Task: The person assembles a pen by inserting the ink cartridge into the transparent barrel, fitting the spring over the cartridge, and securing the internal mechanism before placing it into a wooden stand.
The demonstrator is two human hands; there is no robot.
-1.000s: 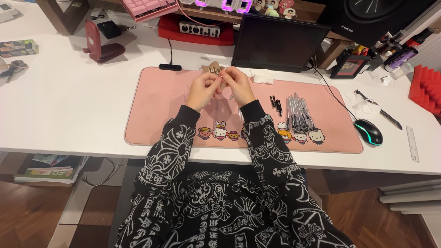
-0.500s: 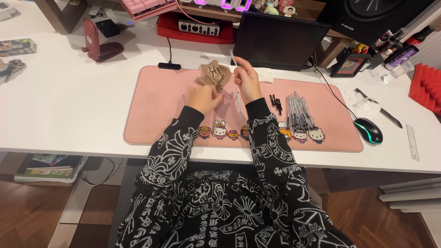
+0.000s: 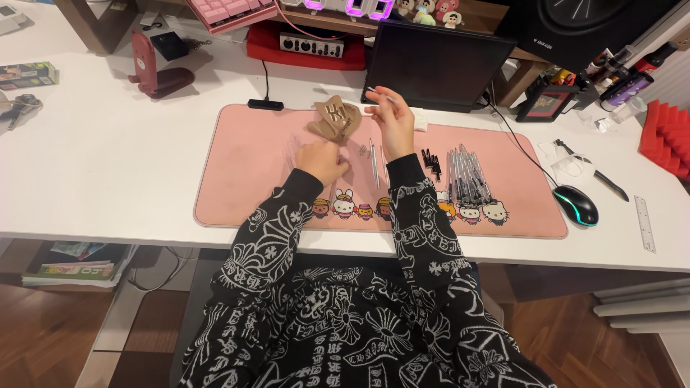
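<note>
My right hand [image 3: 393,123] is raised above the far middle of the pink desk mat [image 3: 244,179] and pinches a thin pale rod [image 3: 375,92] between thumb and fingertips. My left hand [image 3: 325,161] rests low on the mat with its fingers curled under; whether it holds anything is hidden. A tan cloth pouch [image 3: 333,118] lies just beyond the left hand. A few thin metal rods [image 3: 374,164] lie on the mat between my hands. To the right lie small black parts [image 3: 431,162] and a pile of grey pens [image 3: 467,176].
A dark tablet screen [image 3: 435,65] stands behind the mat. A black mouse [image 3: 575,205] and a clear ruler [image 3: 645,224] lie at the right. A red stand [image 3: 154,70] and a pink keyboard [image 3: 230,10] sit at the back left. The white desk's edge [image 3: 108,233] runs near me.
My hands were together over the mat, working on a small piece. They have parted: the right hand rose toward the screen with the rod, the left dropped onto the mat.
</note>
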